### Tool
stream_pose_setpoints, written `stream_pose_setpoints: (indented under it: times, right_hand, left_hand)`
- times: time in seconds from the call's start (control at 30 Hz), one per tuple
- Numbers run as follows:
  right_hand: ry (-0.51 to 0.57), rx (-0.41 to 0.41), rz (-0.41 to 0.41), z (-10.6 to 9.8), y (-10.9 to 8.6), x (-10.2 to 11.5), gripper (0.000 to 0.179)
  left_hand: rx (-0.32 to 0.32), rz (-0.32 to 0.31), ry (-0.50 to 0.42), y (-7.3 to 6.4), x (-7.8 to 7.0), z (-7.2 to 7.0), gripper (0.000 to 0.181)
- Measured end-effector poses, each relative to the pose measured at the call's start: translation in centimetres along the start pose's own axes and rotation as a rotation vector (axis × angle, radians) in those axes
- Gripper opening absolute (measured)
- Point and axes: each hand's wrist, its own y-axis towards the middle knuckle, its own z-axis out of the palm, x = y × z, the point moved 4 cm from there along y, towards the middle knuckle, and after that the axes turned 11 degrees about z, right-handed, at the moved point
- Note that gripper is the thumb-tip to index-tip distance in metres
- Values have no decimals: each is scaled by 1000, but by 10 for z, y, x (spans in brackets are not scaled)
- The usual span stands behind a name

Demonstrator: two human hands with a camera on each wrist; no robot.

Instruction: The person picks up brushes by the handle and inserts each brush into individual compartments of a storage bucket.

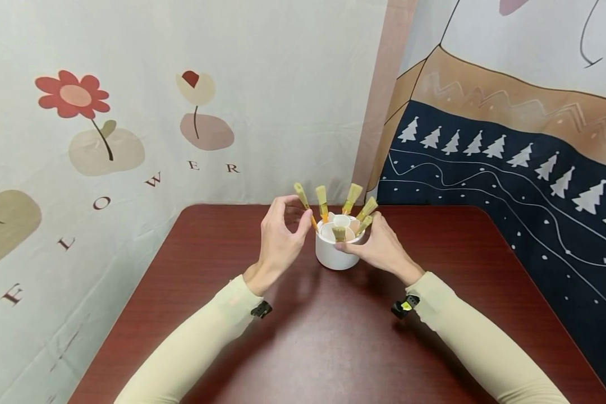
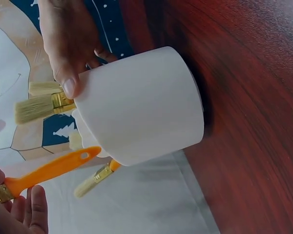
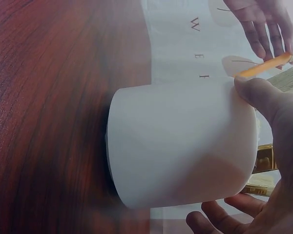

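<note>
A round white holder with petal-shaped openings on top stands on the table. My right hand holds its right side, the thumb on the near rim and the fingers round the far side in the right wrist view. My left hand, left of the holder, pinches a paintbrush near its metal band. That brush has an orange handle, tilted bristles up, its lower end at the holder's rim; whether the tip is inside I cannot tell. Several other brushes stand bristles up in the holder, one beside my right thumb.
The dark red-brown wooden table extends round the holder. Behind it hangs a pale cloth with printed flowers and letters. On the right is a dark blue cloth with white trees. Each wrist wears a small black device.
</note>
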Motion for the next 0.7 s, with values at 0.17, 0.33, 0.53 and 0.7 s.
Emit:
stream_pose_setpoints:
  times: [0.17, 0.33, 0.53, 0.7]
  right_hand:
    - [-5, -4, -2, 1, 0, 0, 124]
    - [4, -3, -11, 0, 0, 1, 124]
    - [-2, -18, -24, 1, 0, 2, 121]
    - [-7, -32, -37, 1, 0, 2, 118]
  left_hand:
    - [3, -4, -18, 1, -2, 4, 33]
    - [34, -18, -26, -2, -2, 11, 33]
    - [78, -56, -42, -7, 1, 19, 35]
    - [113, -96, -41, -11, 6, 24, 36]
